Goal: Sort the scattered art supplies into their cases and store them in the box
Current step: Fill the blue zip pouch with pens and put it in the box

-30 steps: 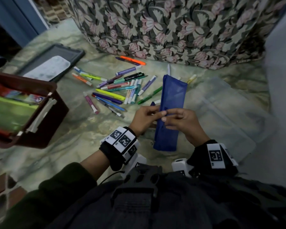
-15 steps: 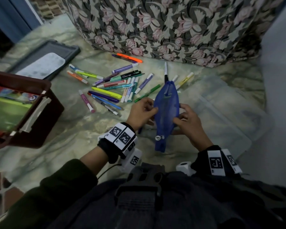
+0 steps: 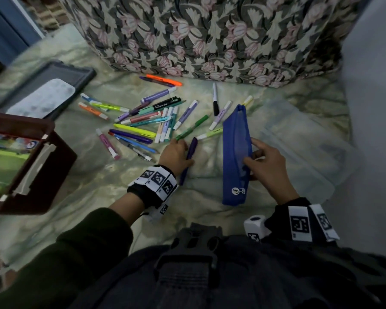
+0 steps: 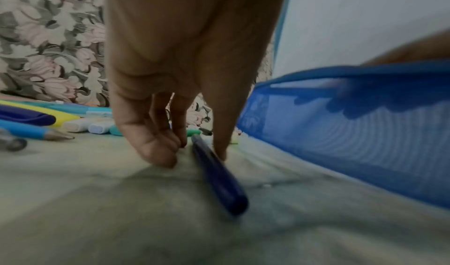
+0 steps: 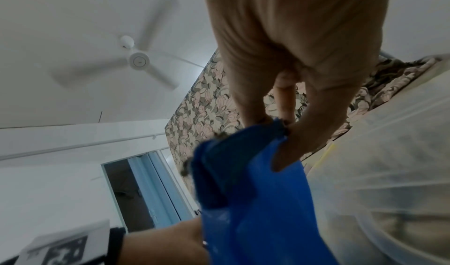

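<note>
Right hand [image 3: 268,164] is pinching the edge of the blue pouch [image 3: 235,157] and holding it up off the floor [image 3: 98,197] with its mouth gaping — thumb on one side, fingers on the other. Left hand [image 3: 175,156] is down on the floor with thumb and fingertips closing around a dark purple pen [image 3: 188,160] that's lying flat; can't tell if it's actually gripped yet. Just past that, the rest of the pens [image 3: 143,121] are scattered in a loose pile. A clear lid [image 3: 310,152] sits right of the pouch, the brown box [image 3: 42,157] off left, floral fabric [image 3: 210,34] at the back.
</note>
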### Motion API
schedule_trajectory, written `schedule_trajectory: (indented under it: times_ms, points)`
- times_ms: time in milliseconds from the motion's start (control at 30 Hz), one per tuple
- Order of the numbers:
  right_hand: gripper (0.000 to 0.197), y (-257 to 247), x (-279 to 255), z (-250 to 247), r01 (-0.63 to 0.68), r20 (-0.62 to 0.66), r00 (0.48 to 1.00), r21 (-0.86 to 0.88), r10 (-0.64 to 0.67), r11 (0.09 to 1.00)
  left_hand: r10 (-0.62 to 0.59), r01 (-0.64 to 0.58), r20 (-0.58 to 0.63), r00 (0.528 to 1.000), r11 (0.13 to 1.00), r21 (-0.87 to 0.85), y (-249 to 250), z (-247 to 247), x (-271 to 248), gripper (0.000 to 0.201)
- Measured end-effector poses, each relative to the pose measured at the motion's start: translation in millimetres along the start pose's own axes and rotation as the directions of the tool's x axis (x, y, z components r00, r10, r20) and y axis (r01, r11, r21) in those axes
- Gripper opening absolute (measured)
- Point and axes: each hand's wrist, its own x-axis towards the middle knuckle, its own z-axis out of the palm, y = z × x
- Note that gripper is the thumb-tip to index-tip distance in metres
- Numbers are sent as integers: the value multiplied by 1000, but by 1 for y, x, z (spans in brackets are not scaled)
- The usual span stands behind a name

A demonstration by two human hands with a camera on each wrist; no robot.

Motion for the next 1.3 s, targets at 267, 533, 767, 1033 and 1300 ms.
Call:
schedule_trajectory:
  times_ms: [267,533,767,1033,1300]
  points:
    - [59,-3,6,-10,-21,-17,1000,45,22,999,111,-128,-197,974,989,-77,16,-27,44,31]
    - [65,-2,1,-2,-65,33,997,68,63,996,49,-35,-40,998,954,298,32,-27,76,30]
    - [70,-9,1,12,-112,108,989,89,102,990,85,-103,-141,986,987,-122,39,-50,50,27]
    - [69,-16,14,31,-145,147,981,139,125,979,135,-243,-203,970,614,-751,96,-80,-10,7]
    - [67,-8,0,27,-180,134,977,95,167,979,241,-272,-160,957,937,-217,92,-44,-21,47]
